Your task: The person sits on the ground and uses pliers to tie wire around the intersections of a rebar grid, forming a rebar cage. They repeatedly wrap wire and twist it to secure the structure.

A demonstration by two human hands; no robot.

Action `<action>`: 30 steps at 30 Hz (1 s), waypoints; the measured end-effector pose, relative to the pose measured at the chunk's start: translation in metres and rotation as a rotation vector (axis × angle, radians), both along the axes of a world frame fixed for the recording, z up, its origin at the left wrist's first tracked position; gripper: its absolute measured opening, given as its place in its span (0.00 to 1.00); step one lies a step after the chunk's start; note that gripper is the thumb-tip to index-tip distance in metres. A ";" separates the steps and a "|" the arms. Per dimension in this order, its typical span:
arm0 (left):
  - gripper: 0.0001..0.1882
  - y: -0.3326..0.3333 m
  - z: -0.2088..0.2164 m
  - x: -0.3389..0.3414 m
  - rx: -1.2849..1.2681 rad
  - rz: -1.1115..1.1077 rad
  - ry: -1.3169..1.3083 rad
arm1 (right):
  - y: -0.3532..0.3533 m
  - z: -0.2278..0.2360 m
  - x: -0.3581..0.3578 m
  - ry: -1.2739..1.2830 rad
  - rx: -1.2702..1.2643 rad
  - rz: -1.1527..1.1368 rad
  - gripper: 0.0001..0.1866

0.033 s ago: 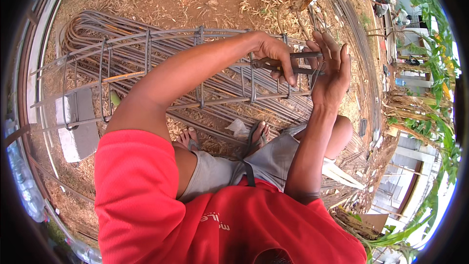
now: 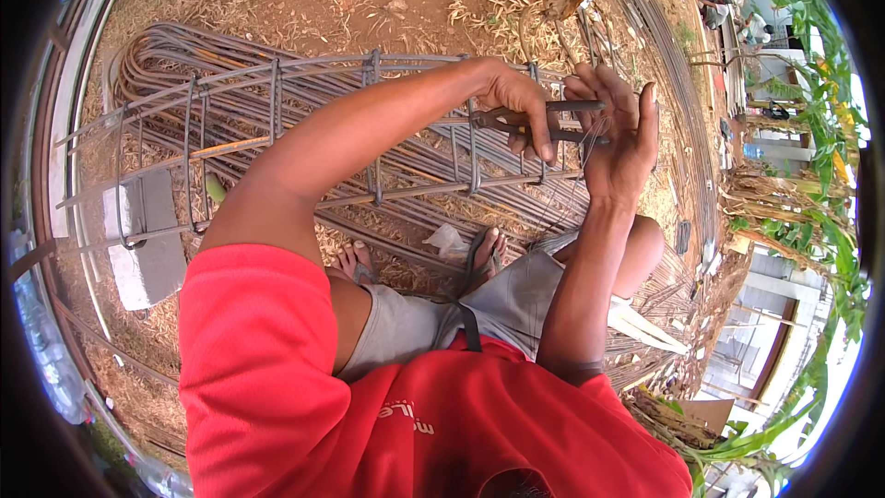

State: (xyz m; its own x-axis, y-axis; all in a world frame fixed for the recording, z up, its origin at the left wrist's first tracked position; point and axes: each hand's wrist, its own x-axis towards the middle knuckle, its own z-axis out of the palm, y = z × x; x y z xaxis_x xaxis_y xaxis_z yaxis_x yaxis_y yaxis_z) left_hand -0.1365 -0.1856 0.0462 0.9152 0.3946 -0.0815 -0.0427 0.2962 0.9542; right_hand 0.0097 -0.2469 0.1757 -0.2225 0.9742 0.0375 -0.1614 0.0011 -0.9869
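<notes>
My left hand (image 2: 518,109) is closed around dark metal pincers (image 2: 502,120), whose two handles point right toward my other palm. My right hand (image 2: 616,134) has its palm turned up, thumb raised and fingers loosely bent apart. Thin tie wires (image 2: 583,155) cross beside this palm and trail down toward my knee; whether the fingers grip any is hard to see. Under both hands stretches a long rebar cage (image 2: 375,129), its lengthwise bars joined by square stirrups. Its right end is partly hidden by my hands.
Bent rebar (image 2: 166,46) lies in a pile beneath the cage. A grey-white block (image 2: 147,235) is under its left end. More long bars (image 2: 678,65) run along the right. Plastic bottles (image 2: 46,350) are at the far left, and a clear plastic scrap (image 2: 447,240) lies by my feet.
The fingers of my right hand bend slightly more, and thin wires now show trailing below it. The pincers stay in my left hand, nearly in place.
</notes>
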 end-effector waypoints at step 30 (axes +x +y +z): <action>0.21 -0.018 0.088 -0.049 0.909 0.871 0.766 | -0.009 0.024 0.051 -0.281 -0.262 0.309 0.36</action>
